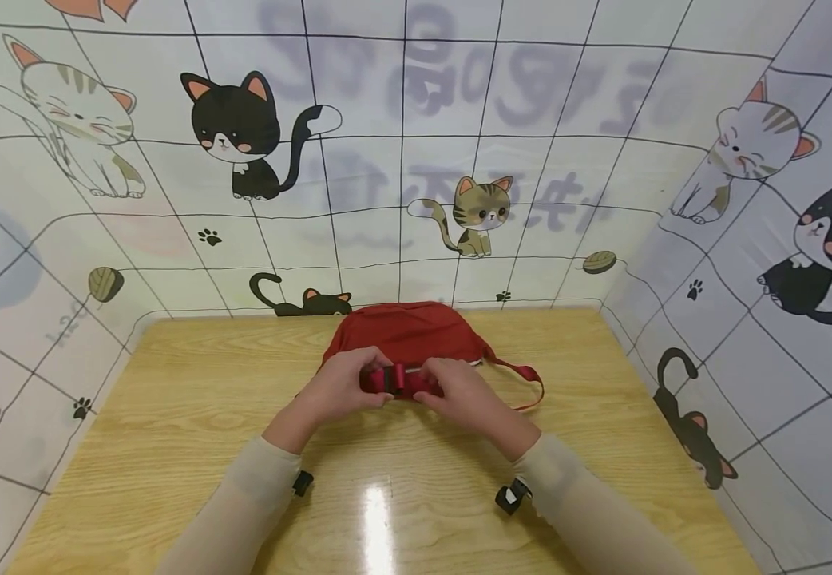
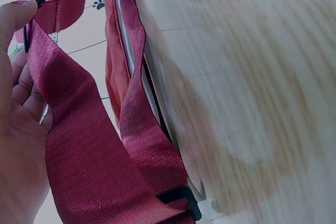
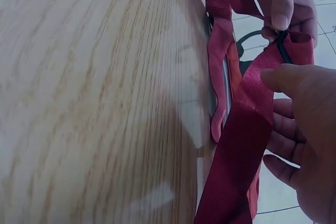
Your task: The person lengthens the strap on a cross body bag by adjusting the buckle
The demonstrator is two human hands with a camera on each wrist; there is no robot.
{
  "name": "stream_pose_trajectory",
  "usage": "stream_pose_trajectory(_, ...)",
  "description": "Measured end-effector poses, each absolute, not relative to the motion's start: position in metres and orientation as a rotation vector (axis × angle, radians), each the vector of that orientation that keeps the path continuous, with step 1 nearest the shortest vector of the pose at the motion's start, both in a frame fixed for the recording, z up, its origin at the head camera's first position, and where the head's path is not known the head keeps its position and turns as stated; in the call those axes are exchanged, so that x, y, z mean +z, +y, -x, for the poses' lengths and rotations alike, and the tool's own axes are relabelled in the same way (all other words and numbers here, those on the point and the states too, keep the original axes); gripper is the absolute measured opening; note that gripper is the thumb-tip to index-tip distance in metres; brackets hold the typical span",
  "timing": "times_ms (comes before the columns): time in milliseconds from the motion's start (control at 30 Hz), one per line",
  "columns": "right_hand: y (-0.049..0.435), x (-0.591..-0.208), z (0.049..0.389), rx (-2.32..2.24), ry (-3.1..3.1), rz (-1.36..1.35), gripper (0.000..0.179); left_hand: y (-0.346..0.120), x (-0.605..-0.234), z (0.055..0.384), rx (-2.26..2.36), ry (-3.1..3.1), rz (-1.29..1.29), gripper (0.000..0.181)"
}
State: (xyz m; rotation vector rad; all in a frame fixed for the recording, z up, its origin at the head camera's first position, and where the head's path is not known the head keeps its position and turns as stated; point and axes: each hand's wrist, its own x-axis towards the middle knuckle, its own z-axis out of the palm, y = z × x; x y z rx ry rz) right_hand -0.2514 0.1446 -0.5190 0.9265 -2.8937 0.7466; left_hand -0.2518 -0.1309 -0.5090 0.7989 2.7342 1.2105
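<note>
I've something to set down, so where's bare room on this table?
Bare tabletop runs from the left sleeve to the left edge, from the right sleeve to the right edge, and between sleeves. Crowded: the back middle, with red bag, red strap, left hand and right hand.

A small screened-off space is shown; whether it is set in a home or elsewhere cannot be told. The wood-grain table [image 1: 193, 383] is enclosed along its far, left and right edges by pale sheeting [image 1: 369, 239], printed with grid lines [image 1: 403, 136], cartoon cats [image 1: 236, 120] and paw prints [image 1: 210, 237]. Faint purple lettering [image 1: 441, 86] is seen above the far edge.
</note>
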Motion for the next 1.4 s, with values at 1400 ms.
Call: stream_pose_trajectory(1400, 0.180, -0.517, 0.257, 0.803, -2.942, -0.938, 0.014, -0.137, -0.511, 0.253, 1.241, 2.728, -0.833, 0.041)
